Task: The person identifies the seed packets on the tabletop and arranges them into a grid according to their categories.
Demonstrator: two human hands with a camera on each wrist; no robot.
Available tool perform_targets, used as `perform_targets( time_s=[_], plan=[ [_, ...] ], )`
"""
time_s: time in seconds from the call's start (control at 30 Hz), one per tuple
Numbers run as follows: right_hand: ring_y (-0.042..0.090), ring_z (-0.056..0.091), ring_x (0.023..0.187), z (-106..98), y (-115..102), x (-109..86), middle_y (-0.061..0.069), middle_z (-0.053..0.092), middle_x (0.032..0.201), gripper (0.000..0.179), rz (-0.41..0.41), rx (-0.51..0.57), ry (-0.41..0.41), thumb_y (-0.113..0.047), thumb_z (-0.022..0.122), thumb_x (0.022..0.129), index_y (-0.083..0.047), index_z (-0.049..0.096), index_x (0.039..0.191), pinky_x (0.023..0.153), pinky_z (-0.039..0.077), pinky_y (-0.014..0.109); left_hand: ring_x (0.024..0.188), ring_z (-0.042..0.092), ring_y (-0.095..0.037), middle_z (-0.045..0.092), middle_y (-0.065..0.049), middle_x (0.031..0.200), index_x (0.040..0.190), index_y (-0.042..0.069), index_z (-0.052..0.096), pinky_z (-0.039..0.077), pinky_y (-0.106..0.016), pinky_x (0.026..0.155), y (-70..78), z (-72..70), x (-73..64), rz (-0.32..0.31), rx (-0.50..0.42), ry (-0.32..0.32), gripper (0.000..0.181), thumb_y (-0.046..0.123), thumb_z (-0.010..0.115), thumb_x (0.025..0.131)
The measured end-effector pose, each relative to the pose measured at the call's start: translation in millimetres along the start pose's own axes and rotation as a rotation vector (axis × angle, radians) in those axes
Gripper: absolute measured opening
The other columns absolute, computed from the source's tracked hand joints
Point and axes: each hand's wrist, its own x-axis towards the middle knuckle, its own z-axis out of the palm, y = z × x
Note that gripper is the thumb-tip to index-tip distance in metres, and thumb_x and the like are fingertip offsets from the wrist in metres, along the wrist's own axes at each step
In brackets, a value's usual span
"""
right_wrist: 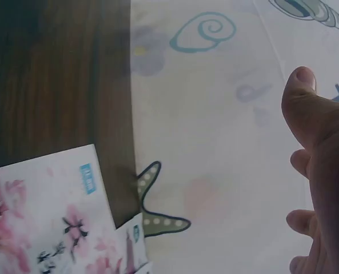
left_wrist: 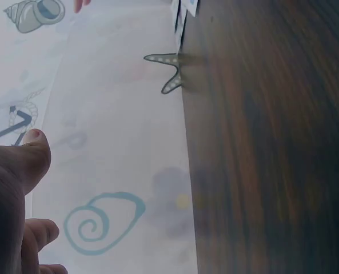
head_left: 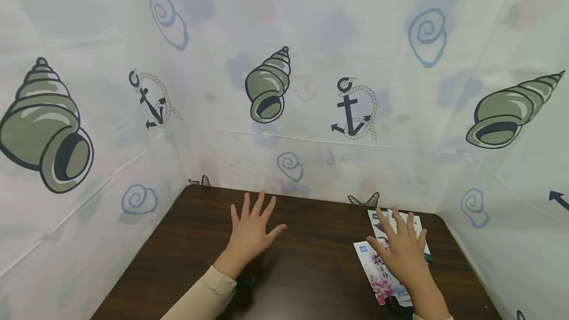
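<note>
Fingers spread wide, your left hand (head_left: 251,238) hangs above the dark-brown wood-grain table (head_left: 320,260); your right hand (head_left: 404,256), likewise splayed, hovers over white pink-flowered paper leaflets (head_left: 375,271) at the table's right.

Cards (head_left: 379,274) partly behind right hand (head_left: 403,257)

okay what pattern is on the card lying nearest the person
Mainly a pink blossom print on white; the card shows best in the right wrist view.

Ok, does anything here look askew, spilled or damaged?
Only mildly: on the right of the table, the pink-flowered paper and the papers behind it lie loosely, edges out of line. No spill or damage shows.
</note>
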Motion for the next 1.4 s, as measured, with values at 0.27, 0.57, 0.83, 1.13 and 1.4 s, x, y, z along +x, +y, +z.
perform_targets(
  time_s=[0.27,0.57,0.83,1.13,1.4],
  plan=[
    [0.053,0.002,0.155,4,10,-11.1,0.025,0.024,0.165,0.083,0.011,0.022,0.025,-0.061,0.063,0.092,-0.035,0.026,0.161,0.115,-0.003,0.079,0.157,0.005,-0.043,0.016,-0.004,0.172,0.161,0.038,0.022,0.007,-0.077,0.118,9.7,10.5,-1.6,0.021,-0.022,-0.012,0.088,0.081,0.046,0.089],
    [0.055,0.01,0.153,6,20,-31.6,0.027,0.03,0.161,0.084,0.051,0.02,0.014,-0.062,0.064,0.091,-0.041,0.024,0.161,0.111,0.007,0.081,0.158,0.006,-0.042,0.018,-0.005,0.171,0.161,0.041,0.017,0.009,-0.075,0.119,24.9,23.0,-6.2,0.051,-0.074,-0.049,0.088,0.076,0.053,0.089],
    [0.056,0.016,0.15,16,37,-55.0,0.026,0.034,0.158,0.078,0.112,0.041,0.046,-0.057,0.067,0.091,-0.032,0.037,0.158,0.107,0.013,0.08,0.158,0.005,-0.043,0.015,-0.004,0.172,0.161,0.041,0.016,0.01,-0.075,0.119,34.5,29.7,-9.7,0.063,-0.083,-0.098,0.087,0.079,0.047,0.09],
    [0.06,0.028,0.142,38,68,-72.3,0.026,0.039,0.155,0.079,0.168,0.015,-0.033,-0.062,0.066,0.09,-0.028,0.039,0.157,0.102,0.023,0.078,0.158,0.006,-0.044,0.015,-0.005,0.172,0.161,0.042,0.014,0.009,-0.079,0.116,61.7,46.9,-17.1,0.078,-0.178,-0.158,0.084,0.077,0.046,0.092],
    [0.062,0.03,0.14,47,70,-73.3,0.03,0.042,0.153,0.069,0.146,0.144,0.015,-0.05,0.068,0.094,-0.023,0.046,0.154,0.102,0.023,0.082,0.157,0.01,-0.045,0.018,-0.004,0.171,0.161,0.043,0.015,0.012,-0.079,0.116,80.3,51.6,-16.6,0.104,-0.199,-0.179,0.083,0.079,0.043,0.091]
  ],
)
